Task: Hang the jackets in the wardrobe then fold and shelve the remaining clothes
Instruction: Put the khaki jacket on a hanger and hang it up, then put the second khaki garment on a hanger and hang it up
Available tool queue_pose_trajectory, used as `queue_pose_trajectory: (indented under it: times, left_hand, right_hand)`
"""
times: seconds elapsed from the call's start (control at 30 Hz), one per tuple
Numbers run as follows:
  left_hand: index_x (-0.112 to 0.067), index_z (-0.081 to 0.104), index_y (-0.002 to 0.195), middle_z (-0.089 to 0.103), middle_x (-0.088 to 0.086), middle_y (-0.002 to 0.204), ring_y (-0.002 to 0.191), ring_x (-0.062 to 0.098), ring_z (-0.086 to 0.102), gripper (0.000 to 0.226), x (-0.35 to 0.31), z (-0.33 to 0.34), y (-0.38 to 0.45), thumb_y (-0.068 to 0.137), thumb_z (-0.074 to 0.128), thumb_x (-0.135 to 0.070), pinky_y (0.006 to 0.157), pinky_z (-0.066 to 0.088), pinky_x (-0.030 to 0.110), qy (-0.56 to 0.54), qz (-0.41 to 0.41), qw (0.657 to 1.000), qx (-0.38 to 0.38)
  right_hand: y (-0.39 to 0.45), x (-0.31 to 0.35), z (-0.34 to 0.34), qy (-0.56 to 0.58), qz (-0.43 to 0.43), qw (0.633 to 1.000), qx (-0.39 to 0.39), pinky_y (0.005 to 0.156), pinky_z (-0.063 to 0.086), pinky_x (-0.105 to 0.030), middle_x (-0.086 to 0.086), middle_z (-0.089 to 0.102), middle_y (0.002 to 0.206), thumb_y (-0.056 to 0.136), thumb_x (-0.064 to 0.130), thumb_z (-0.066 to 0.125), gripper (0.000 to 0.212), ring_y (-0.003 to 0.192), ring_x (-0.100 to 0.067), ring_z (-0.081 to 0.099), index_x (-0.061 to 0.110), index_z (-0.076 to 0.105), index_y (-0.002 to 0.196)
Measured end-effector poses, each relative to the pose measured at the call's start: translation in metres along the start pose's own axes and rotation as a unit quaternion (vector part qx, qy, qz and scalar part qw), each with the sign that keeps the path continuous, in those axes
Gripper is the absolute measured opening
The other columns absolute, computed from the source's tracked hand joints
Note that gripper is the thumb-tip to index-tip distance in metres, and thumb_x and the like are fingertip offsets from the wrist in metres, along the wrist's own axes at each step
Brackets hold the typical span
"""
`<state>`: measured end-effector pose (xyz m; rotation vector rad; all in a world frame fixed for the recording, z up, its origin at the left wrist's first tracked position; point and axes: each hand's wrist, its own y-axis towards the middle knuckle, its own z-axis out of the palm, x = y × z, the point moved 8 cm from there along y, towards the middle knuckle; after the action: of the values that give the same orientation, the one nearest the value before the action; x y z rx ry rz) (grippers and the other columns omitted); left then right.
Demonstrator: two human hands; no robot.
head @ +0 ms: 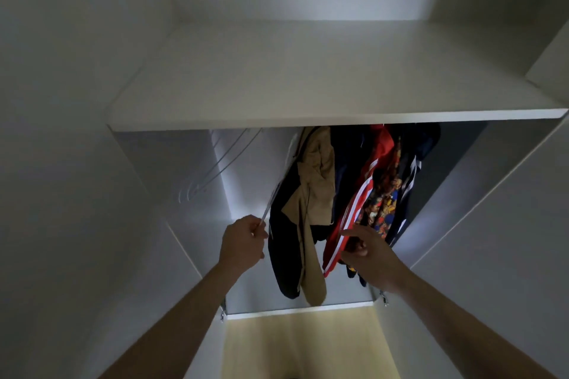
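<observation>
The two forearms come in nearest the lens, reaching up into the wardrobe (77,194); the left hand (243,243) is curled round the lower end of a thin pale hanger (267,212), likely steadying it while the navy-and-tan jacket (303,212) settles; that jacket hangs under the shelf (308,77), just left of the other garments, its long axis running from the hidden rail down to the sleeves near the wardrobe floor; the right hand (368,251) has loosely spread fingers, index extended, touching the red striped jacket (354,203), probably to part it from the patterned garment (385,194); spare hangers (221,160) sit leftward.
</observation>
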<state>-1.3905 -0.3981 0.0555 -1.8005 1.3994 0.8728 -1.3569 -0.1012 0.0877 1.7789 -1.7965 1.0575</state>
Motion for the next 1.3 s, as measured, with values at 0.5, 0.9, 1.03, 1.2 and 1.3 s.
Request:
queue_pose_trajectory:
  times: [0.5, 0.9, 1.03, 1.2, 1.3]
  left_hand:
    - [-0.015, 0.054, 0.098, 0.074, -0.001, 0.09, 0.047, 0.021, 0.065, 0.008, 0.016, 0.11, -0.229, 0.105, 0.054, -0.019, 0.049, 0.055, 0.027, -0.022, -0.074, 0.969, 0.235]
    - [-0.008, 0.058, 0.088, 0.074, 0.004, 0.086, 0.041, 0.016, 0.059, 0.021, -0.022, 0.208, -0.415, 0.104, 0.052, -0.022, 0.044, 0.048, 0.028, 0.139, 0.035, 0.866, 0.479]
    - [-0.007, 0.061, 0.09, 0.074, 0.007, 0.088, 0.041, 0.018, 0.058, 0.021, -0.042, 0.251, -0.487, 0.103, 0.054, -0.023, 0.046, 0.049, 0.032, 0.178, 0.109, 0.794, 0.571]
    - [-0.024, 0.065, 0.083, 0.072, -0.003, 0.085, 0.041, 0.019, 0.057, 0.018, -0.058, 0.303, -0.568, 0.099, 0.059, -0.031, 0.042, 0.046, 0.027, 0.237, 0.214, 0.684, 0.656]
    - [-0.027, 0.068, 0.081, 0.072, -0.006, 0.081, 0.041, 0.016, 0.059, 0.016, -0.071, 0.336, -0.613, 0.095, 0.063, -0.032, 0.04, 0.042, 0.024, 0.261, 0.292, 0.609, 0.689]
  right_hand:
    - [-0.215, -0.127, 0.015, 0.129, 0.163, 0.978, -0.022, 0.085, 0.061, -0.035, 0.017, 0.065, 0.123, 0.098, 0.028, 0.066, 0.025, 0.097, -0.011, 0.07, 0.038, 0.061, 0.12]
    - [-0.473, -0.219, 0.032, 0.219, 0.279, 0.923, -0.149, 0.077, 0.059, -0.036, 0.014, 0.073, 0.106, 0.092, 0.027, 0.066, 0.021, 0.082, -0.006, 0.072, 0.035, 0.068, 0.111]
    - [-0.552, -0.246, 0.047, 0.258, 0.331, 0.882, -0.213, 0.077, 0.057, -0.03, 0.011, 0.072, 0.109, 0.093, 0.027, 0.067, 0.021, 0.083, -0.006, 0.07, 0.031, 0.069, 0.113]
    - [-0.645, -0.266, 0.058, 0.295, 0.394, 0.809, -0.32, 0.072, 0.055, -0.02, 0.016, 0.07, 0.111, 0.096, 0.034, 0.063, 0.025, 0.084, -0.003, 0.071, 0.03, 0.068, 0.12]
    - [-0.696, -0.271, 0.067, 0.319, 0.435, 0.745, -0.391, 0.071, 0.056, -0.019, 0.015, 0.071, 0.11, 0.098, 0.035, 0.061, 0.026, 0.083, -0.003, 0.071, 0.029, 0.068, 0.122]
